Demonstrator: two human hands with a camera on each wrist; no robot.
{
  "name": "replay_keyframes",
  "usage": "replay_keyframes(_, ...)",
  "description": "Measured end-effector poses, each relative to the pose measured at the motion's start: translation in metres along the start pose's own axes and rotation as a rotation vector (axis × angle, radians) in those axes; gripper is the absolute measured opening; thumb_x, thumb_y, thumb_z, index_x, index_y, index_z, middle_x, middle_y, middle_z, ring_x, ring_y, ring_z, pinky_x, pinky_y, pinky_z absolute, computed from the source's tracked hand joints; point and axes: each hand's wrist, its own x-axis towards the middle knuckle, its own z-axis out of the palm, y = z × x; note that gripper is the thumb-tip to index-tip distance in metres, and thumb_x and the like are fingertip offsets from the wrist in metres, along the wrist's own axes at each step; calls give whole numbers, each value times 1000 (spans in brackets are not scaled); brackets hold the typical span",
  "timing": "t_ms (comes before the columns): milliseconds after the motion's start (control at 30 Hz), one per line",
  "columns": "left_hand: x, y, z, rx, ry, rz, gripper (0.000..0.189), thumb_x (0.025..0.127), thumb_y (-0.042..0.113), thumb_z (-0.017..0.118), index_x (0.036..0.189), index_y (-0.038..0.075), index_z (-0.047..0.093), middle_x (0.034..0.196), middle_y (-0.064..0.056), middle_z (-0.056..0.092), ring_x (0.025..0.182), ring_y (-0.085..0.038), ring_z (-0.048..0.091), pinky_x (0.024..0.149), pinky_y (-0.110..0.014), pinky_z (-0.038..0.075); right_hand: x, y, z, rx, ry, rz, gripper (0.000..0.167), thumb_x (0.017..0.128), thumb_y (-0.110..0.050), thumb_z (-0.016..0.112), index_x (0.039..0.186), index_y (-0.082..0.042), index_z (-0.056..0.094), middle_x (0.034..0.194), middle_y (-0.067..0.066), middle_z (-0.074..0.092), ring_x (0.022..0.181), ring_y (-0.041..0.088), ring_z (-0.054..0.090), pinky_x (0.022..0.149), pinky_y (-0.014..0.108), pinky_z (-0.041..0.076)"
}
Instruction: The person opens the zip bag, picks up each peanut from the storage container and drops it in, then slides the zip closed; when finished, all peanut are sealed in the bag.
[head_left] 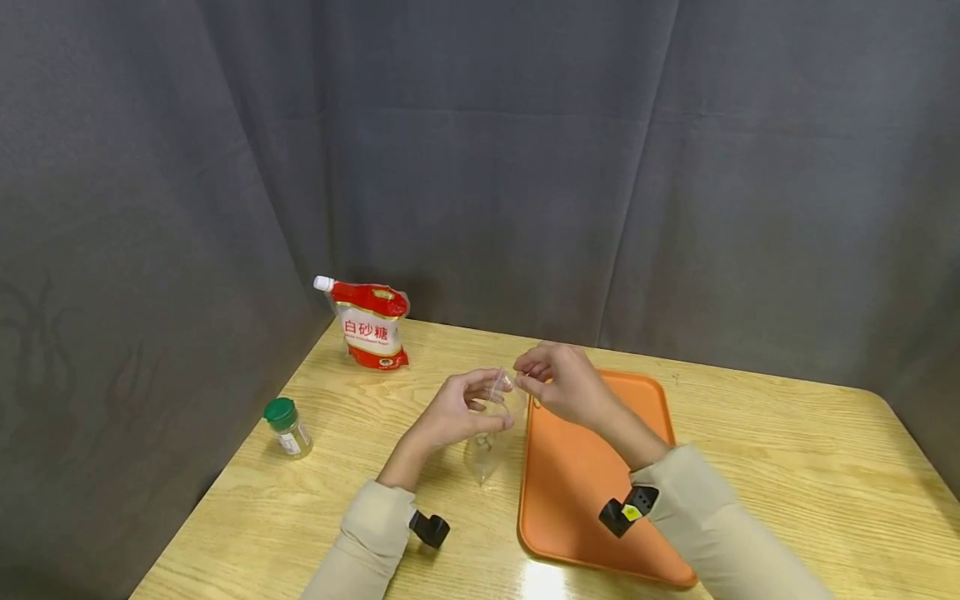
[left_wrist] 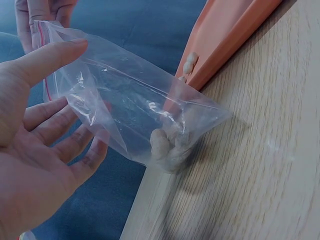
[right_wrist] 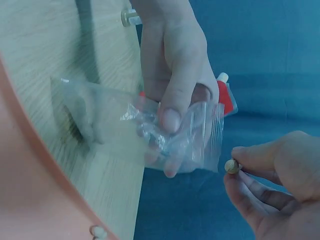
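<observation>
My left hand [head_left: 456, 410] grips a clear zip bag [left_wrist: 135, 95] near its mouth, thumb on one side and fingers on the other. The bag hangs slanted over the table, beside the tray's left edge. Several peanuts in their shells [left_wrist: 169, 150] lie at its bottom. Between thumb and fingertips, my right hand [head_left: 566, 385] pinches one peanut [right_wrist: 231, 166], just outside the bag's mouth. On the orange tray [head_left: 577, 483], a few more peanuts [left_wrist: 190, 63] lie by the rim; in the head view my right hand and forearm cover part of the tray.
A red and white sugar pouch [head_left: 372, 327] with a white cap stands at the back left of the wooden table [head_left: 795, 467]. Nearer, at the left edge, is a small green-capped jar [head_left: 288, 428]. Grey curtains [head_left: 480, 167] hang behind and at the sides.
</observation>
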Motion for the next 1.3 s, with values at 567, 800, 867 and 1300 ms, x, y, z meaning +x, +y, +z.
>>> replay_keyframes(567, -2, -2, 1, 16, 5, 4, 69, 81, 13, 81, 142, -1, 51, 129, -11, 62, 108, -24, 63, 95, -44, 50, 3, -4, 15, -2, -11, -41, 11, 86, -2, 75, 96, 1, 75, 88, 6, 69, 76, 16, 66, 70, 32, 57)
replay_keyframes(800, -2, 1, 0, 11, 4, -16, 68, 81, 12, 81, 141, 3, 52, 128, -10, 63, 110, -25, 62, 93, -43, 52, 2, -5, 16, -2, -29, -32, 11, 86, -1, 74, 97, 1, 75, 87, 5, 68, 76, 15, 65, 70, 30, 56)
replay_keyframes(867, -1, 1, 0, 10, 2, -11, 68, 81, 12, 81, 141, 2, 52, 128, -12, 63, 110, -27, 63, 94, -46, 51, 2, -4, 16, 1, -30, -41, 11, 87, -1, 73, 97, 1, 75, 88, 6, 69, 76, 15, 65, 70, 31, 57)
replay_keyframes(1300, 2, -1, 5, -41, -9, 10, 72, 81, 4, 79, 143, -9, 45, 130, -23, 61, 116, -40, 59, 98, -60, 43, -5, 50, 7, -86, 30, 145, 9, 87, -2, 70, 94, 4, 74, 85, 8, 70, 75, 20, 64, 69, 39, 56)
